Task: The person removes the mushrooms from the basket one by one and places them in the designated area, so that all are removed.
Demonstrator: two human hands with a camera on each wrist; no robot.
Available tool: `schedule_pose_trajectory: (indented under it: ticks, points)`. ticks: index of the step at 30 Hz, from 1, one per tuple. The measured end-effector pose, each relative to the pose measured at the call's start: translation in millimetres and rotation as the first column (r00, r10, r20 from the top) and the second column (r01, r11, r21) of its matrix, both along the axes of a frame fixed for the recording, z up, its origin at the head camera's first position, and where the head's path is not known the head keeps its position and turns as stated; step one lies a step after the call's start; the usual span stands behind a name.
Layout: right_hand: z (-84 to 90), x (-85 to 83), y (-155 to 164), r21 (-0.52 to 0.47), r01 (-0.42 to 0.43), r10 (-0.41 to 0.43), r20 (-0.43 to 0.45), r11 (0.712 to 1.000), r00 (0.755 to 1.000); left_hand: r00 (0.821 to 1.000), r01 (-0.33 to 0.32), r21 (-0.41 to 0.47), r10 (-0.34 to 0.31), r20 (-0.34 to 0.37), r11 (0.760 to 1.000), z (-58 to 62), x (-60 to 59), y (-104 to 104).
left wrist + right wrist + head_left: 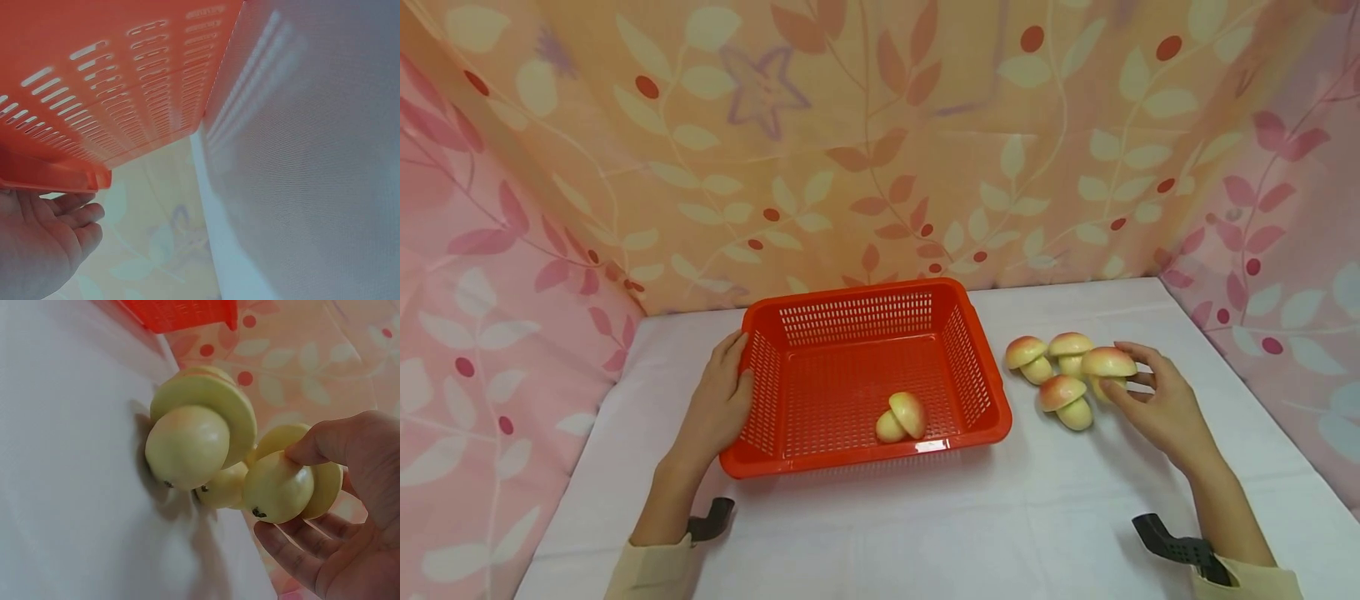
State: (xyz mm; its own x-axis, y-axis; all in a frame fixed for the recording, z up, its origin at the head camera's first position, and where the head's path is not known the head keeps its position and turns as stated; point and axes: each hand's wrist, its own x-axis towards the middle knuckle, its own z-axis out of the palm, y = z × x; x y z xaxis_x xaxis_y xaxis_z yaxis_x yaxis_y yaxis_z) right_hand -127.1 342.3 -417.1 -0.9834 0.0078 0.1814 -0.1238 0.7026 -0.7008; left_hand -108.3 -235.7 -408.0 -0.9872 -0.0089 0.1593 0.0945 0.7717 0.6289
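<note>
A red plastic basket (850,367) with slotted walls stands on the table, and one toy mushroom (908,414) with a pink-yellow cap lies inside near its front wall. My left hand (718,400) holds the basket's left rim; the left wrist view shows the fingers (84,219) beneath that rim. On the right, my right hand (1161,408) grips another toy mushroom (1109,363) between thumb and fingers. Close beside it are three more mushrooms: one at the left (1028,357), one behind (1071,348) and one in front (1063,400). In the right wrist view the gripped mushroom's pale stem (278,487) shows.
A white cloth (910,533) covers the table. Patterned fabric (820,167) hangs along the back, with pink fabric walls at the left (482,333) and right (1285,250). Black straps with a protruding piece sit at both wrists.
</note>
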Motion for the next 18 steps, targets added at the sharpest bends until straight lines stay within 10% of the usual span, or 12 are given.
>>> schedule_pose_trajectory:
  ticks: [18]
  points:
    - [-14.8,3.5,7.9,0.022,-0.031,0.031,-0.024,0.999,0.999,1.0,-0.002,0.004,0.002,0.012,1.0,0.3,1.7,0.1]
